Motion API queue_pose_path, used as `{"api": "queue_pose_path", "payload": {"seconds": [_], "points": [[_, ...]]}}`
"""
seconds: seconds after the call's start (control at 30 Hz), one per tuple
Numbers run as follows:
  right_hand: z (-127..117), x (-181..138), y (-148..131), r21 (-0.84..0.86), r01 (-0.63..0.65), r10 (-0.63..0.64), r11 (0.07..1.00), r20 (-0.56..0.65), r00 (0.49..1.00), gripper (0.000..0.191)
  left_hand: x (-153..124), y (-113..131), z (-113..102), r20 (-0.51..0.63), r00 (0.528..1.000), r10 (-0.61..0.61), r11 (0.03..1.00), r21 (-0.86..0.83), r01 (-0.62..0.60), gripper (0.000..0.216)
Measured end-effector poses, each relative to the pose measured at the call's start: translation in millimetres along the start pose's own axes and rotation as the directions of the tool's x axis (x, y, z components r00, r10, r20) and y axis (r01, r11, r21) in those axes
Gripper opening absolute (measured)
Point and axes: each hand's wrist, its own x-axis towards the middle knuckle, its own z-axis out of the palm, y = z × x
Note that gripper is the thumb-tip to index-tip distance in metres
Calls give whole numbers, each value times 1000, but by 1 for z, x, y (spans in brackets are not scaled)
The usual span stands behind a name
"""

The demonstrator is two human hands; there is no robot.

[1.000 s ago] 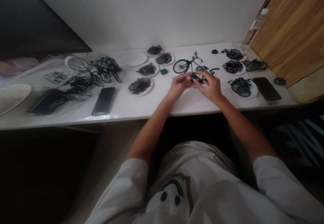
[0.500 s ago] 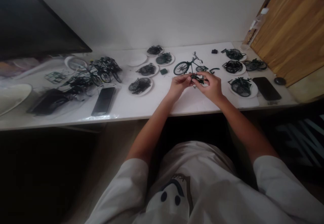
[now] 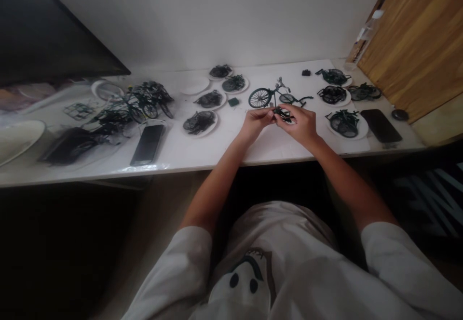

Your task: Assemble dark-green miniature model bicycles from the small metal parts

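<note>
A dark green model bicycle [image 3: 261, 98] is held above the white table, its spoked front wheel to the left and its handlebar uppermost. My left hand [image 3: 255, 119] pinches it low on the frame, thumb and fingers closed together. Close beside it, my right hand [image 3: 298, 120] has thumb and fingertips closed on the same lower part of the bicycle. My fingers hide the exact spot they grip. A small dark green block [image 3: 234, 102] lies left of the bicycle, and a small black piece [image 3: 306, 73] lies behind it to the right.
White plates of bicycle parts [image 3: 216, 123] stand left, and more plates [image 3: 362, 132] right. Phones lie at left [image 3: 148, 142] and right [image 3: 381, 126]. Several assembled model bicycles [image 3: 150, 96] crowd the left side. A clear bottle [image 3: 367, 33] stands against the wooden panel [image 3: 415, 45].
The bicycle has tilted or shifted slightly in my fingers, with more of its rear end showing above my right hand. Both hands stay nearly in place.
</note>
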Motion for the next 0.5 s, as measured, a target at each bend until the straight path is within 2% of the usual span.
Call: {"api": "queue_pose_path", "payload": {"seconds": [0.3,0.5], "points": [[-5,2,0,8,6,-6,1000,40,999,39,0,2,3,-77,996,-48,996,-79,42,43],[-6,3,6,21,-14,13,1000,60,998,35,-1,9,7,-119,988,-95,985,-152,76,19]]}}
